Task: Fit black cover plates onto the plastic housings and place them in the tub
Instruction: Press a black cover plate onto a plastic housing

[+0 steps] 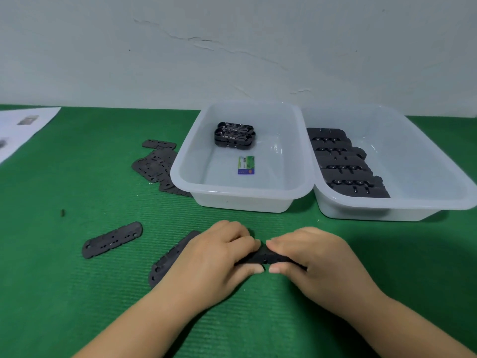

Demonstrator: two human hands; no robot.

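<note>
Near the front edge of the green ribbed tabletop (pixel 77 293), both hands closed on one black housing assembly (pixel 268 258). The left hand (pixel 219 251) and right hand (pixel 309 257) each had fingers curled over its top and thumbs beneath, the grip meeting at mid-length. Whether the cover was seated could not be told. The part appeared light, rigid moulded plastic, matt and elongated with rounded ends; it should tolerate firm pressing, best taken at both ends. Loose cover plates (pixel 112 239) lay to the left, flat, thin and perforated, with a heap (pixel 157 166) farther back. The left translucent tub (pixel 242 200) held two stacked finished units (pixel 233 134) and a card (pixel 246 165); the right tub (pixel 387 210) held rows of housings (pixel 346 164).
</note>
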